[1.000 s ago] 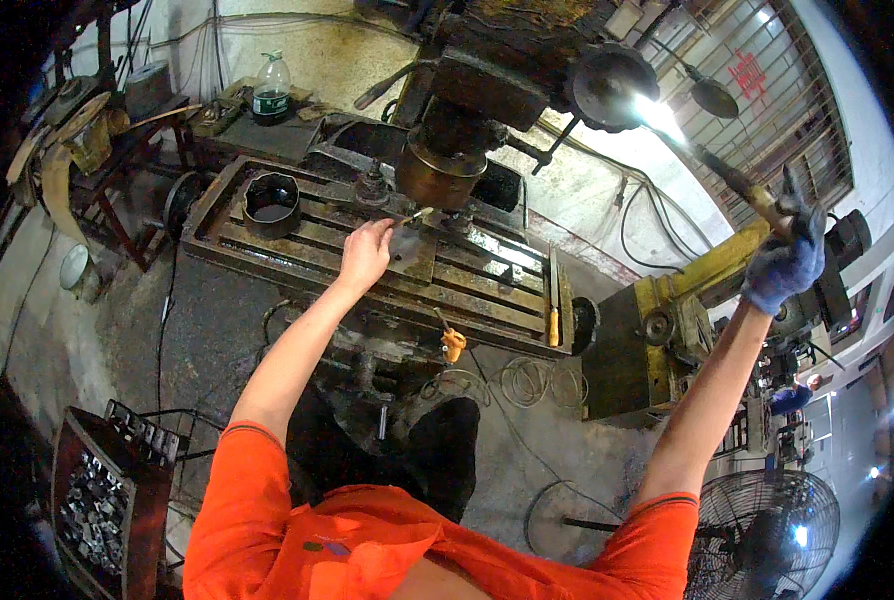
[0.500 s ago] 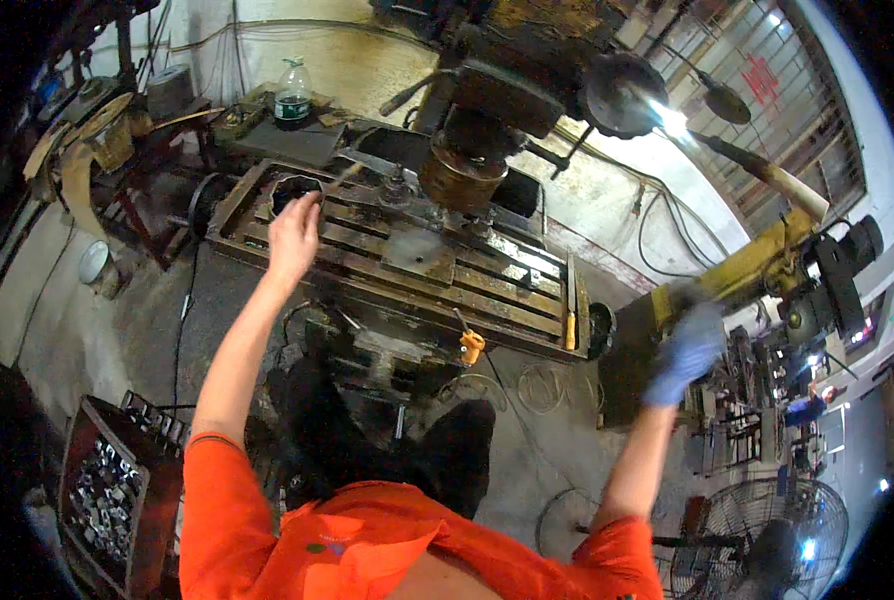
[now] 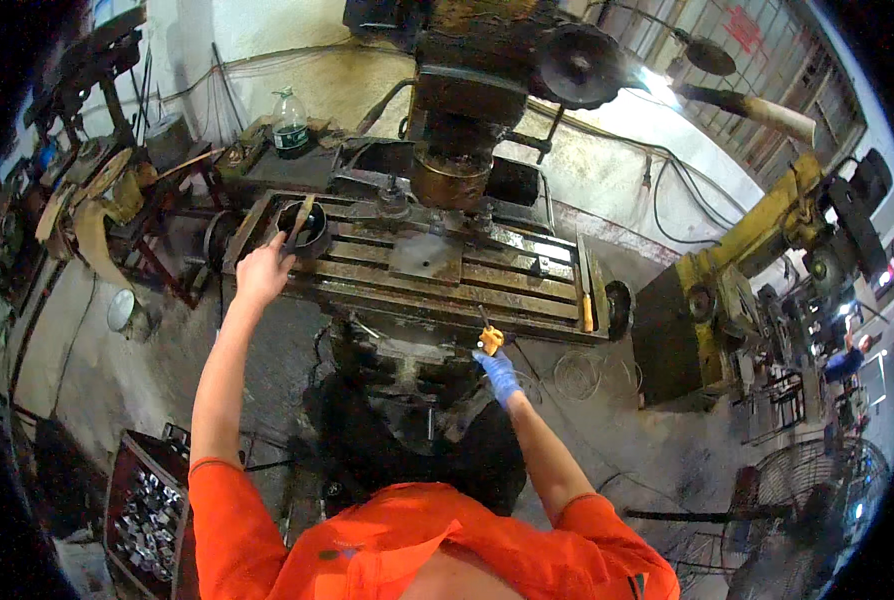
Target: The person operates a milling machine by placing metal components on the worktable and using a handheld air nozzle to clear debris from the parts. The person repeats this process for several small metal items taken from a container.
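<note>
My bare left hand (image 3: pixel 264 274) is at the near left rim of a round black pot (image 3: pixel 315 244), thumb and forefinger apart. A brush (image 3: pixel 305 212) with a pale wooden handle leans in the pot. The pot stands on the left end of a slotted machine table (image 3: pixel 362 277). At the table's front edge my right hand (image 3: pixel 499 378), in a blue glove, closes on a yellow air blow gun (image 3: pixel 491 341) with a thin dark nozzle. Its lower part is hidden by my fingers. A flat metal plate (image 3: pixel 425 258) lies mid-table, under the machine's spindle head (image 3: pixel 449 178).
A yellow-handled tool (image 3: pixel 587 312) lies along the table's right end. A clear bottle (image 3: pixel 289 124) stands behind on the left. On the floor are a crate of metal parts (image 3: pixel 110 520), a small bucket (image 3: pixel 122 312) and a coiled hose (image 3: pixel 577 375). A fan (image 3: pixel 807 500) is at right.
My right hand has swung from the far right in to the air blow gun. My left hand has drawn back from over the pot to its near rim. The brush now stands more upright.
</note>
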Available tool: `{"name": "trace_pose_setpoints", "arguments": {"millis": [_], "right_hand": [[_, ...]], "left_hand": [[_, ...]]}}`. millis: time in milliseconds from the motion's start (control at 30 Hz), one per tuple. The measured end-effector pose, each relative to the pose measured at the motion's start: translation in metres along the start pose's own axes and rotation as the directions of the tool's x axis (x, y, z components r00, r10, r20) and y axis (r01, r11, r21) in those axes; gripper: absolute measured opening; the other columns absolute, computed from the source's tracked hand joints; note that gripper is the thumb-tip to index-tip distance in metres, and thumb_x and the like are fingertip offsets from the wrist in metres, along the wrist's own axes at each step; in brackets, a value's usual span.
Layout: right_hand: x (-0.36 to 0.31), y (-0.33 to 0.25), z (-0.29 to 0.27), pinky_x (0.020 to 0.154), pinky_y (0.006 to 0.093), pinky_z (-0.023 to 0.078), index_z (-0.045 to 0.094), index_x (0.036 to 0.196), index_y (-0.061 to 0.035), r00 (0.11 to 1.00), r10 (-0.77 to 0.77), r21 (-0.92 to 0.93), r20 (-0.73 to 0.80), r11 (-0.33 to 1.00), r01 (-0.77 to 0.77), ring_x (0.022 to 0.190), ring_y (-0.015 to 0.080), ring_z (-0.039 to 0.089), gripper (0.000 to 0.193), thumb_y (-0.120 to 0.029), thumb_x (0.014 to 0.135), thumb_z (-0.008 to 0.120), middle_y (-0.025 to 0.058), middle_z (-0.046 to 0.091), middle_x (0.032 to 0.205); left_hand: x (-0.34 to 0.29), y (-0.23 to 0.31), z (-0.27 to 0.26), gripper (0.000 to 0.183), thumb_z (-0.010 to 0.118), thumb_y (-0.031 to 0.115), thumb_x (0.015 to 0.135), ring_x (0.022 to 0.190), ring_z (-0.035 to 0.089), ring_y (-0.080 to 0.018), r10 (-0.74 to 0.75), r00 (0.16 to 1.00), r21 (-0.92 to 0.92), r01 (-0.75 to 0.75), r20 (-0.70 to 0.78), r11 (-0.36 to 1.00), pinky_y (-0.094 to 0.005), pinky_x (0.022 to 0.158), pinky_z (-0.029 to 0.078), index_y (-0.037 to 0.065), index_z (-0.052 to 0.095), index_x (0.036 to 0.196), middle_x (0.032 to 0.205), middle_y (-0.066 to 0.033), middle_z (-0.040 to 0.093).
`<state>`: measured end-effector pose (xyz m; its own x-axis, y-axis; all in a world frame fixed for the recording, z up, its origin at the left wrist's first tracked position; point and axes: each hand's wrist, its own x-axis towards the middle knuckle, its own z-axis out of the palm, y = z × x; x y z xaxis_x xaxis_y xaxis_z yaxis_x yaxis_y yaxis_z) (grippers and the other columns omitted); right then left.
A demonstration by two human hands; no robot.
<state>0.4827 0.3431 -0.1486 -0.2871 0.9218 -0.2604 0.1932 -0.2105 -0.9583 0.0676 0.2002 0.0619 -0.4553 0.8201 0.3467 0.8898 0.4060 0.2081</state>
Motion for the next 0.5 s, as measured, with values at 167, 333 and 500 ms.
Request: {"name": "trace_pose_setpoints", "arguments": {"millis": [167, 333, 500], "right_hand": [[-0.05, -0.026, 0.029, 0.065, 0.027, 0.042, 0.055, 0.091, -0.0013, 0.983, 0.023, -0.076, -0.184, 0.996, -0.038, 0.071, 0.0104, 0.048, 0.034, -0.023, 0.071, 0.073, -0.0006, 0.055, 0.08], [-0.083, -0.104, -0.004, 0.076, 0.0295, 0.045, 0.043, 0.116, 0.0034, 0.836, -0.457, -0.141, -0.303, 0.889, 0.436, 0.087, 0.0169, 0.054, 0.063, -0.022, 0.067, 0.073, 0.0103, 0.056, 0.104], [-0.094, -0.205, -0.035, 0.079, 0.0354, 0.046, 0.051, 0.114, -0.0056, 0.837, -0.547, -0.616, -0.022, 0.667, 0.419, 0.09, 0.0295, 0.06, 0.055, -0.033, 0.069, 0.068, 0.0171, 0.059, 0.102]], "left_hand": [[-0.024, -0.026, -0.022, 0.035, 0.059, 0.024, 0.078, 0.081, 0.06, -0.0324, -0.072, 0.996, -0.131, 0.078, 0.046, 0.988, -0.0408, 0.069, 0.047, 0.007, 0.058, 0.108, 0.086, -0.0155, 0.064], [-0.053, -0.074, -0.015, 0.033, 0.062, 0.02, 0.077, 0.082, 0.062, -0.0308, -0.065, 0.994, -0.291, 0.089, 0.09, 0.953, -0.0371, 0.069, 0.047, 0.004, 0.059, 0.106, 0.084, -0.0171, 0.064], [-0.075, -0.099, -0.016, 0.031, 0.061, 0.013, 0.079, 0.059, 0.057, -0.0158, -0.126, 0.968, -0.431, 0.211, 0.217, 0.878, -0.0314, 0.056, 0.044, -0.003, 0.057, 0.106, 0.064, -0.0105, 0.059]]}}
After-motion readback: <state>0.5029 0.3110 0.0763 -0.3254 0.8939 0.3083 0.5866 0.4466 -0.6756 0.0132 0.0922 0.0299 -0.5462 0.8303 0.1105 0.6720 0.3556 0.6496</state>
